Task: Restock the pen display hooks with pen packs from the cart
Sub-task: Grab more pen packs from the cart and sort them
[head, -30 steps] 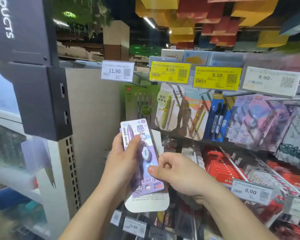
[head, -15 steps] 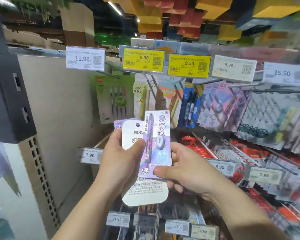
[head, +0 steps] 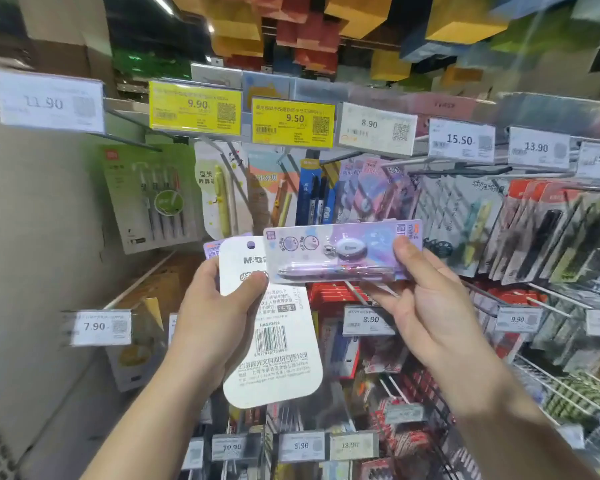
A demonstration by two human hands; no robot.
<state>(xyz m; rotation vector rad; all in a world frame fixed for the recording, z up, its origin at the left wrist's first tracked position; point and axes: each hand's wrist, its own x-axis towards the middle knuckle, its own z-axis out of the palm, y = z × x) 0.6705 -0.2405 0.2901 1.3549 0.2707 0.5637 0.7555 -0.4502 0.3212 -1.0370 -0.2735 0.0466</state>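
Holding a purple pack (head: pixel 342 252) sideways, your right hand (head: pixel 426 299) pinches its header end, thumb on the front and fingers curled behind. The pack's long axis runs level, and the pen inside lies along it, tip away from that grip and toward your left hand (head: pixel 210 318). The far end of the pack overlaps the top corner of a white pack (head: pixel 274 344) that your left hand clamps, thumb across its printed back and fingers hidden behind. That white pack stands upright, hang hole up, barcode below the thumb, and the edge of another purple card (head: pixel 211 247) peeks out behind it, just above the left fingers.

Beyond both grips hangs a wall of hooks (head: pixel 492 296) crowded with pen packs, a price tag at each tip. The 8.90 tag (head: pixel 376 132) sits above the sideways pack, with matching purple packs (head: pixel 371 192) hanging under it. A beige panel (head: pixel 42 220) stands well out past your left hand.

The sideways pack is a glossy lilac card with a clear blister over a purple pen and an oval charm on a clasp.
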